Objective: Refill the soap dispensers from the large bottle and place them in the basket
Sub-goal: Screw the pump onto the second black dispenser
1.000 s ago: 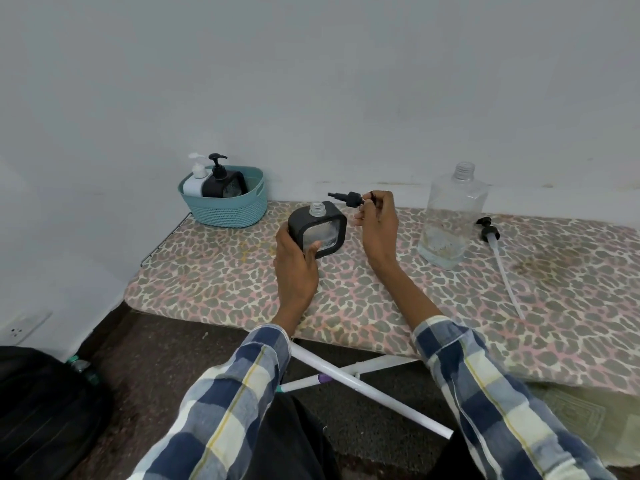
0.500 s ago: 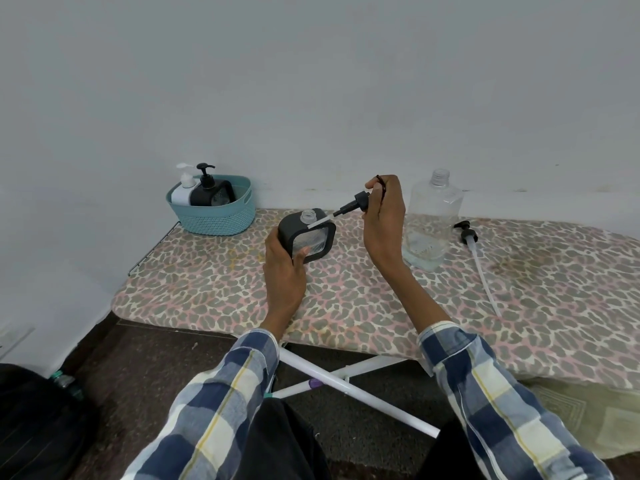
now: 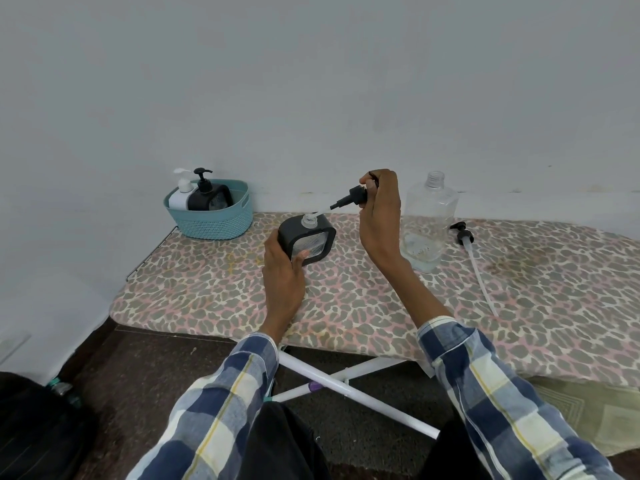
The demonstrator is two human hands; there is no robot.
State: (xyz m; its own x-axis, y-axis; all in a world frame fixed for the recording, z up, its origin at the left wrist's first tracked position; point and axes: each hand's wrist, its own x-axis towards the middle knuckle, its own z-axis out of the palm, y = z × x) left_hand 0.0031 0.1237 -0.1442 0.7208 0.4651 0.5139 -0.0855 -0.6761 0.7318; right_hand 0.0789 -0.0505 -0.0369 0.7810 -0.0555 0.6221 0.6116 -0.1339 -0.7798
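Note:
My left hand [image 3: 282,271] grips a square black dispenser [image 3: 308,239] with a clear window, tilted on the leopard-print board [image 3: 346,299]. My right hand [image 3: 379,216] holds its black pump top [image 3: 353,196] up and to the right, with the tip of the pump's thin tube at the dispenser's open neck. The large clear bottle [image 3: 429,223] stands uncapped just right of my right hand, with a little liquid at its bottom. A teal basket [image 3: 211,220] at the back left holds a white dispenser [image 3: 180,195] and a black dispenser [image 3: 207,195].
The large bottle's black pump with its long tube [image 3: 476,265] lies on the board to the right. The wall runs close behind the board. White crossed legs [image 3: 346,382] show under the front edge. A dark bag [image 3: 38,427] sits on the floor at the lower left.
My right hand has lifted the pump top up and to the right, drawing its tube nearly out of the dispenser's neck. My left hand kept its grip on the dispenser, now tilted.

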